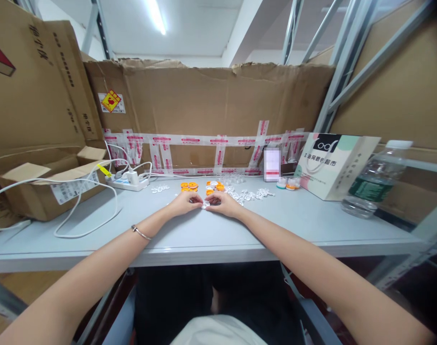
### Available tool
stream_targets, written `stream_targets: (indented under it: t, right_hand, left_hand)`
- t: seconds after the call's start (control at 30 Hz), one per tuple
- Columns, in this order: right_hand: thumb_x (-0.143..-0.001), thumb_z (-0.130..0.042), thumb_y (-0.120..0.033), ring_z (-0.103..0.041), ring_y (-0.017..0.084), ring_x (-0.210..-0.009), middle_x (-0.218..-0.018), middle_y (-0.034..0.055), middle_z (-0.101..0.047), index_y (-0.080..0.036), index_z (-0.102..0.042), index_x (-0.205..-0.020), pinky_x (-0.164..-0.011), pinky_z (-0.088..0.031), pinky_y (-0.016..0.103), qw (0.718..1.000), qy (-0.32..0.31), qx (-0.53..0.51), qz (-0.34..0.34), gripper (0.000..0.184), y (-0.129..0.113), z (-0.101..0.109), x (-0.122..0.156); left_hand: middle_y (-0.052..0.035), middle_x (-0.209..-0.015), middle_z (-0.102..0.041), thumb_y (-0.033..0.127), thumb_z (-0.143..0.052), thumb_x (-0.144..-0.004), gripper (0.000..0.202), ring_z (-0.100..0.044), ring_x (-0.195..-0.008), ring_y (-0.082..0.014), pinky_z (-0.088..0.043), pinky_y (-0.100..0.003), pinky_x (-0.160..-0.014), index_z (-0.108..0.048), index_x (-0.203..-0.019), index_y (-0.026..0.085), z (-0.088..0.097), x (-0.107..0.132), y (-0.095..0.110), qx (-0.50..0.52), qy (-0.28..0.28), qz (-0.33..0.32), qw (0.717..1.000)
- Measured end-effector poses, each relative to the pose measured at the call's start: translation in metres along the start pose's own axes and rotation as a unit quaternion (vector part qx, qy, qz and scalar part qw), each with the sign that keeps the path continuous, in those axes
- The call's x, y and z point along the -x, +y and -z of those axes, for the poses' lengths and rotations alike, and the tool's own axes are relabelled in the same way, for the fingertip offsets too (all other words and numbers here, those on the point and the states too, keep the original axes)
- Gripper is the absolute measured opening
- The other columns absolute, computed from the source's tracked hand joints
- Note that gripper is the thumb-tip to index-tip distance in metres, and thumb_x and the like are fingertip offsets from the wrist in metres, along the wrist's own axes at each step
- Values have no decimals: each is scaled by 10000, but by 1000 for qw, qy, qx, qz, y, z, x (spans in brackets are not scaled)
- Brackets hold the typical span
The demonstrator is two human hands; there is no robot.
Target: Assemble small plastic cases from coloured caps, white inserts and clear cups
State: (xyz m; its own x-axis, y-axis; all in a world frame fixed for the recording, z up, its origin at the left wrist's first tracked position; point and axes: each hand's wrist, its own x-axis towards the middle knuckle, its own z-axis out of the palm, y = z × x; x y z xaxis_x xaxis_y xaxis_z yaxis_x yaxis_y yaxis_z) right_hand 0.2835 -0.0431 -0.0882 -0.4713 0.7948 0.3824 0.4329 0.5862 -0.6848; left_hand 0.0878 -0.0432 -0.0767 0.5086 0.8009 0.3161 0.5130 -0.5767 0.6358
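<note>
Between my fingertips, just above the table [211, 237], is a small white plastic piece [206, 204]. My left hand [184, 203] pinches it from the left, and my right hand [223, 203] grips its other side. Behind my left hand lie orange round parts [189, 186], and more orange and white parts [214, 186] sit behind my right hand. A loose pile of small white pieces [252, 194] spreads to the right of my right hand. Several more white pieces [161, 189] lie at the left. Clear plastic parts [234, 178] stand farther back.
A phone [272, 164] leans at the back, near a few round coloured parts [289, 183]. On the right stand a printed box [333, 165] and a water bottle [374, 179]. An open carton [49, 177], a power strip [128, 183] and white cables [85, 235] occupy the left.
</note>
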Motion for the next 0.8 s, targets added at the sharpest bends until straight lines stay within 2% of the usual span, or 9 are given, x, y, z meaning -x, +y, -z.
stream_targets:
  t: [0.17,0.3,0.5,0.8]
  right_hand:
    - [-645,-690,-331,-613,145,-742,-789,35,-651,-144,-622,-831,-753,-500,314,1000,1,-26,5,272,-1,-1,2]
    - [-639,-695,-363,-619,151,-733,-756,28,-654,-152,-620,-780,-749,-505,321,999,2,-31,8,265,-3,-1,3]
    - [-641,-695,-370,-623,159,-724,-754,36,-664,-154,-631,-776,-742,-506,322,1000,1,-26,15,262,-2,-1,3]
    - [-658,-683,-391,-617,162,-712,-748,39,-671,-153,-657,-778,-718,-497,310,999,2,-8,31,268,-1,-1,3]
  left_hand:
    - [-45,-745,-678,344,-601,-700,239,-597,-684,-146,-460,-233,-630,-665,-769,124,-3,-2,-6,30,13,22,999]
    - [-29,-672,-662,349,-586,-703,240,-581,-637,-138,-437,-220,-571,-660,-712,120,-7,-7,-12,44,29,44,998]
    - [-1,-593,-624,355,-618,-679,237,-538,-561,-109,-396,-201,-515,-653,-680,121,-10,-10,-11,55,17,55,997]
    - [8,-572,-600,353,-632,-670,233,-522,-548,-104,-390,-203,-507,-641,-670,121,-9,-10,-10,52,18,55,997]
